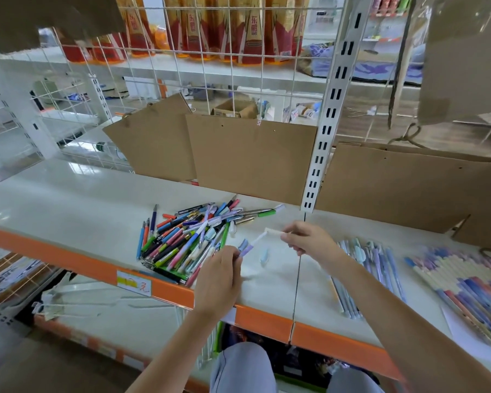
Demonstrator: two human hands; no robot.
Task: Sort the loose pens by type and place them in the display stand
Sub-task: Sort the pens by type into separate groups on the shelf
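Grey-trousered knees [243, 367] are being seen at the bottom edge, just below the orange front edge [165, 290] of a white shelf [68, 199]. Above them, a pale pen [257, 240] with a lilac end is being held between both hands over the shelf. The left hand [220, 275] is being curled round the lilac end, and the right hand [306, 241] is being used to pinch the white end between thumb and fingers; whether a cap is being pulled off cannot be told. To the left of the hands, a heap of loose pens [190, 239] in many colours is lying on the shelf, touching its front edge. To the right, a row of pale blue and lilac pens [366, 268] is being kept side by side, and further right a larger fan of cream and purple pens [465, 285] is lying on white paper. One small pale blue piece [264, 255] is lying alone between the hands. Cardboard sheets [250, 154] are being propped against the wire grid [210, 66] behind.
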